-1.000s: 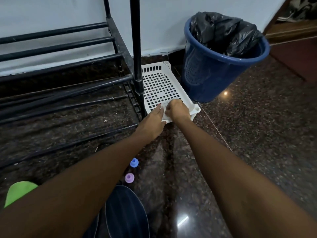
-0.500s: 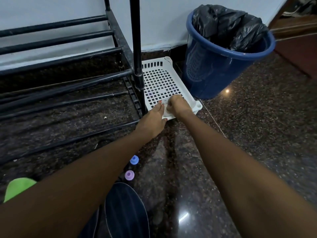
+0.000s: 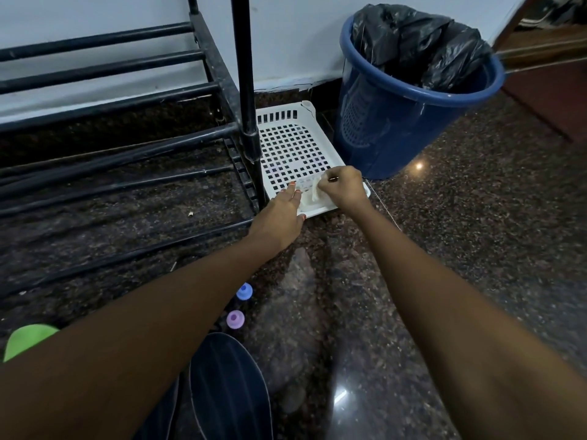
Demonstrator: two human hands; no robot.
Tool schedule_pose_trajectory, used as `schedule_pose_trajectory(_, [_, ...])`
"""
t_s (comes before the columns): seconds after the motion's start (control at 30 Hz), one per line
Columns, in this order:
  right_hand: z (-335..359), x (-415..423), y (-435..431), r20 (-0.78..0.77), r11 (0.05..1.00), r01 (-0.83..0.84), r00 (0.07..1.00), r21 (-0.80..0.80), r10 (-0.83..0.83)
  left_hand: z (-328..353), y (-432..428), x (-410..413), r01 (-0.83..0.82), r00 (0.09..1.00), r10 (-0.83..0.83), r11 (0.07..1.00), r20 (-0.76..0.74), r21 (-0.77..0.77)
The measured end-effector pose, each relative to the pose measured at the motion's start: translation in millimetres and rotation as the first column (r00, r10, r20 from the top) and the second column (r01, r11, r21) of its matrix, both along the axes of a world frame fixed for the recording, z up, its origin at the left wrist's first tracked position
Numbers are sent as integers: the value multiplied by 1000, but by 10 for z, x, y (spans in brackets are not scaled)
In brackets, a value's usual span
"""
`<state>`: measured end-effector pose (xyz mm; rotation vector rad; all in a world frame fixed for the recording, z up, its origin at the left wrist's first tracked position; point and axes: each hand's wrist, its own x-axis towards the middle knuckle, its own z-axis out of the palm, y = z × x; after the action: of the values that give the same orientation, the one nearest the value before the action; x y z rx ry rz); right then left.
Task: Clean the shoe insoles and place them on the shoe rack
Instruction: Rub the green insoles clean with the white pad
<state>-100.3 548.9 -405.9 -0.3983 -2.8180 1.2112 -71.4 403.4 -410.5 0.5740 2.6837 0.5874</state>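
Observation:
A white perforated basket (image 3: 293, 147) lies on the floor between the black metal shoe rack (image 3: 120, 144) and a blue bin. At its near end sits a small white wipe pack (image 3: 306, 200). My left hand (image 3: 281, 217) holds the pack's left end, fingers on top and thumb at the near edge. My right hand (image 3: 344, 187) pinches a white wipe (image 3: 316, 192) that sticks up from the pack. A green insole-like piece (image 3: 28, 339) shows at the lower left, mostly hidden by my left arm.
A blue bin (image 3: 403, 122) with a black liner stands right of the basket, against the wall. Two bottle caps, blue (image 3: 244, 291) and purple (image 3: 235, 319), show beside my left arm. A dark striped shape (image 3: 228, 392) lies at the bottom. The floor is polished granite.
My right hand has lifted slightly and drawn the white wipe up out of the pack. My left hand has stayed on the pack.

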Motion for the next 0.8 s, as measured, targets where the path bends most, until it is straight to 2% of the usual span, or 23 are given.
schedule_pose_trajectory(0.23, [72,95,61,-27,912,188,977,-365,-212,57,6,7,15,1000,-15,998,-1,-56])
schedule_pose_trajectory(0.4, [131,128,73,44,731,267,950,-628,-309,186,33,12,7,1000,-7,1000,3,7])
schedule_pose_trajectory(0.5, [251,216,8,77,608,254,950,-752,-301,318,41,41,-3,1000,4,995,-11,97])
schedule_pose_trajectory(0.57, [323,320,-59,87,568,239,956,-787,-280,423,11,110,-29,999,33,985,-23,172])
schedule_pose_trajectory(0.7, [471,580,-254,75,561,193,971,-805,-227,645,-125,373,-135,988,154,930,-28,341])
schedule_pose_trajectory(0.8, [620,797,-475,48,636,164,979,-754,-196,831,-316,635,-267,960,277,852,44,450])
